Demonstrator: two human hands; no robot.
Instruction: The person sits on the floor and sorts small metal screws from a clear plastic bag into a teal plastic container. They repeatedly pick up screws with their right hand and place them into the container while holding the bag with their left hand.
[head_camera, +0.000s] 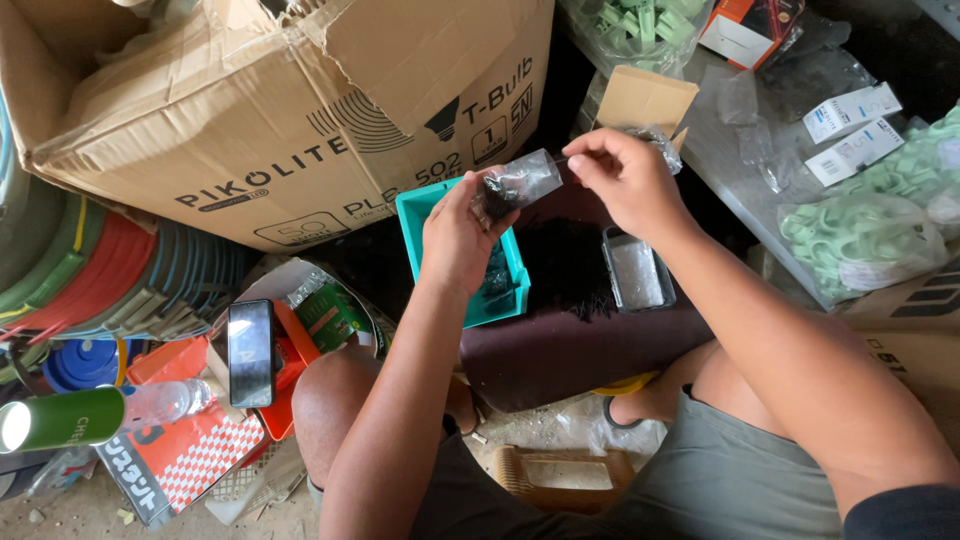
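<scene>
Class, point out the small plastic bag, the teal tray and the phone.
small plastic bag (520, 183), head view, its middle.
teal tray (412, 212), head view, left rim.
phone (250, 352), head view, dark screen.

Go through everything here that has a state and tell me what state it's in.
small clear bag: held up, dark pieces inside
left hand: gripping bag
right hand: pinching bag's top
teal bin: open
metal tray: open
cardboard box: on its side
phone: screen dark

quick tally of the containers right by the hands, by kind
small clear plastic bag of dark bits, pinched by left hand and right hand: 1
teal plastic bin: 1
grey rectangular metal tray: 1
large brown cardboard box: 1
total: 4
</scene>
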